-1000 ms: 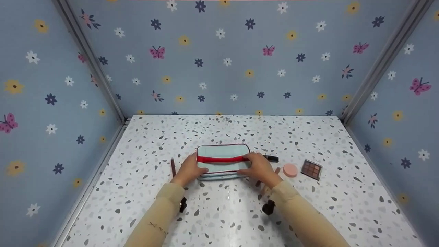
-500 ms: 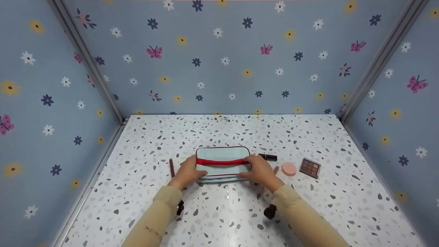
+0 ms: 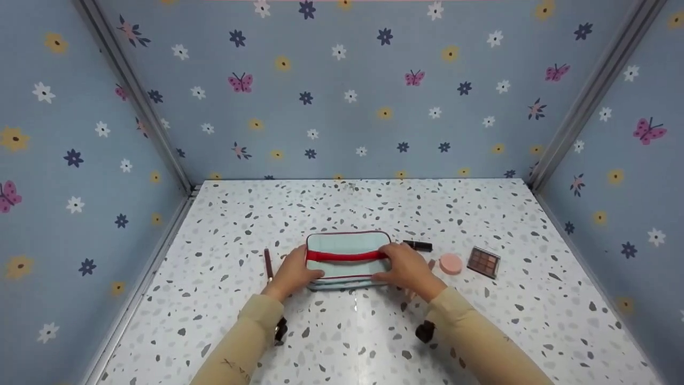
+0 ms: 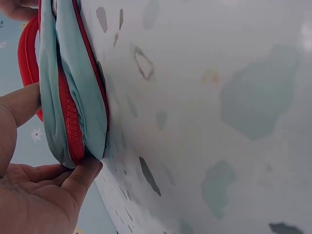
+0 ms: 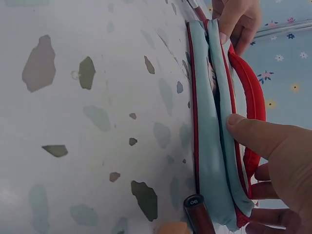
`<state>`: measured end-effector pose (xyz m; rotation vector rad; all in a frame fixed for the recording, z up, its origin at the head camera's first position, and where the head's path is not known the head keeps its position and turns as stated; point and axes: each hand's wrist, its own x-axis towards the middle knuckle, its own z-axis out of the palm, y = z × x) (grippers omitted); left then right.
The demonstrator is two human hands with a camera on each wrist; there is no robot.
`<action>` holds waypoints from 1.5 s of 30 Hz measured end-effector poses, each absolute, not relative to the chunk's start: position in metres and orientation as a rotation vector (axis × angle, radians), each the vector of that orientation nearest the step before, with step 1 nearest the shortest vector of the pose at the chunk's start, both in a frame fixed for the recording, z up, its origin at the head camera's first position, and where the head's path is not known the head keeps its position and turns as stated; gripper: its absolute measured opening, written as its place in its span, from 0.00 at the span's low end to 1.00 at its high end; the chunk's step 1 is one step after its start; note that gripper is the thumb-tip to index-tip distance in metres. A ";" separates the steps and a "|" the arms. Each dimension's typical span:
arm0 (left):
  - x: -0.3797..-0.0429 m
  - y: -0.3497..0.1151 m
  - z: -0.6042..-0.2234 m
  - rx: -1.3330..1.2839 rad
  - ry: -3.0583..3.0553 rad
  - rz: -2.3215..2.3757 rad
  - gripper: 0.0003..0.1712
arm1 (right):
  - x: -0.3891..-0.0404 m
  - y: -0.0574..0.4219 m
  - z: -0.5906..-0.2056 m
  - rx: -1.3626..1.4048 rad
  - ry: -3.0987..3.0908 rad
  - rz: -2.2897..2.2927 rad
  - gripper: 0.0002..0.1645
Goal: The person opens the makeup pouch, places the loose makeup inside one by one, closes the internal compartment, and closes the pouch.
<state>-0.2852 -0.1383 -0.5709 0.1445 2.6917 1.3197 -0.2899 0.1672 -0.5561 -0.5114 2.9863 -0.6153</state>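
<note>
A light blue makeup bag point(image 3: 347, 241) with red piping and a red strap handle point(image 3: 347, 257) lies on the table, lid side up. My left hand point(image 3: 292, 274) grips its left end, thumb on the near edge. At the right end my right hand point(image 3: 410, 267) grips it likewise, thumb on top near the handle. The left wrist view shows the fingers around the bag's corner, beside a red zipper point(image 4: 72, 117). In the right wrist view a narrow gap runs along the side of the bag point(image 5: 209, 126); the contents are mostly hidden.
Right of the bag lie a black tube point(image 3: 418, 246), a pink round compact point(image 3: 451, 263) and an eyeshadow palette point(image 3: 483, 262). A brown pencil-like stick point(image 3: 268, 263) is beside my left hand. A dark-capped brown tube point(image 5: 199, 214) touches or nearly touches the bag's right end.
Both hands have drawn the bag slightly toward me, keeping their grip at its ends. The cosmetics around it stay where they were.
</note>
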 end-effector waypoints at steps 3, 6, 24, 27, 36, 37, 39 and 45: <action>-0.285 -0.138 -0.570 0.163 2.697 1.339 0.46 | -0.293 0.165 -0.551 -0.559 2.991 -0.580 0.48; -0.284 -0.137 -0.569 0.178 2.692 1.350 0.46 | -0.298 0.161 -0.546 -0.622 2.978 -0.579 0.52; -0.280 -0.132 -0.569 0.234 2.683 1.307 0.42 | -0.311 0.116 -0.550 -0.837 2.787 -0.562 0.58; -0.281 -0.132 -0.567 0.229 2.665 1.316 0.42 | -0.312 0.114 -0.551 -0.806 2.767 -0.542 0.57; -0.295 -0.144 -0.557 0.122 2.621 1.229 0.34 | -0.315 0.113 -0.555 -0.758 2.706 -0.572 0.56; -0.298 -0.147 -0.556 0.122 2.631 1.211 0.32 | -0.315 0.112 -0.556 -0.759 2.703 -0.581 0.55; -0.304 -0.152 -0.555 0.128 2.652 1.171 0.30 | -0.315 0.112 -0.558 -0.765 2.700 -0.590 0.54; -0.320 -0.160 -0.553 0.127 2.635 1.159 0.24 | -0.315 0.112 -0.562 -0.774 2.695 -0.618 0.52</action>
